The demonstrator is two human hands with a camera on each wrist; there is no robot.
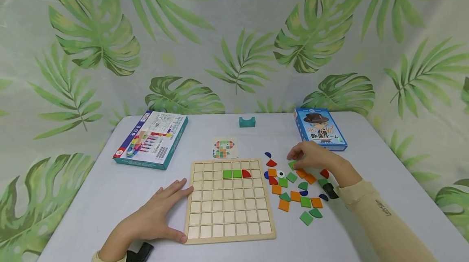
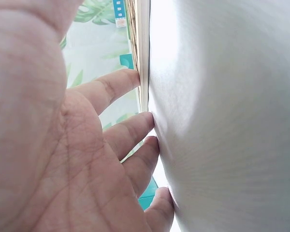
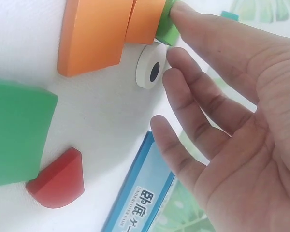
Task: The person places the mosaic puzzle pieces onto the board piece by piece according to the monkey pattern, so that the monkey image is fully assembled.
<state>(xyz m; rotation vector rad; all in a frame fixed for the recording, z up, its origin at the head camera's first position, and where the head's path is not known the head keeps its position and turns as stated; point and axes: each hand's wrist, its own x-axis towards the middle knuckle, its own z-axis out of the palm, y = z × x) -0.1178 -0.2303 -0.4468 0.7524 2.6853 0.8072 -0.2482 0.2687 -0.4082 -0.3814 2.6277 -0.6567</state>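
A square wooden grid board [image 1: 212, 239] lies in front of the person, with two green square tiles [image 1: 227, 174] and a red quarter-round tile [image 1: 246, 173] in one upper row. My left hand [image 1: 157, 213] is spread at the board's left side, thumb by the near corner and index fingertip at the edge. In the left wrist view its fingertips rest on the white tabletop [image 2: 222, 125]. Over the loose pieces, my right hand [image 1: 311, 158] pinches a green square tile [image 3: 168, 31], with the thumb on it. Orange tiles [image 3: 94, 36] and a white disc with a black dot [image 3: 145, 65] lie beside it.
A small pattern card [image 1: 224, 148] lies behind the board. Further back are a teal notched block [image 1: 247, 123], a toy box [image 1: 152, 140] at left and a blue game box [image 1: 320, 129] at right. More orange tiles [image 1: 283, 205] and other coloured pieces lie scattered right of the board.
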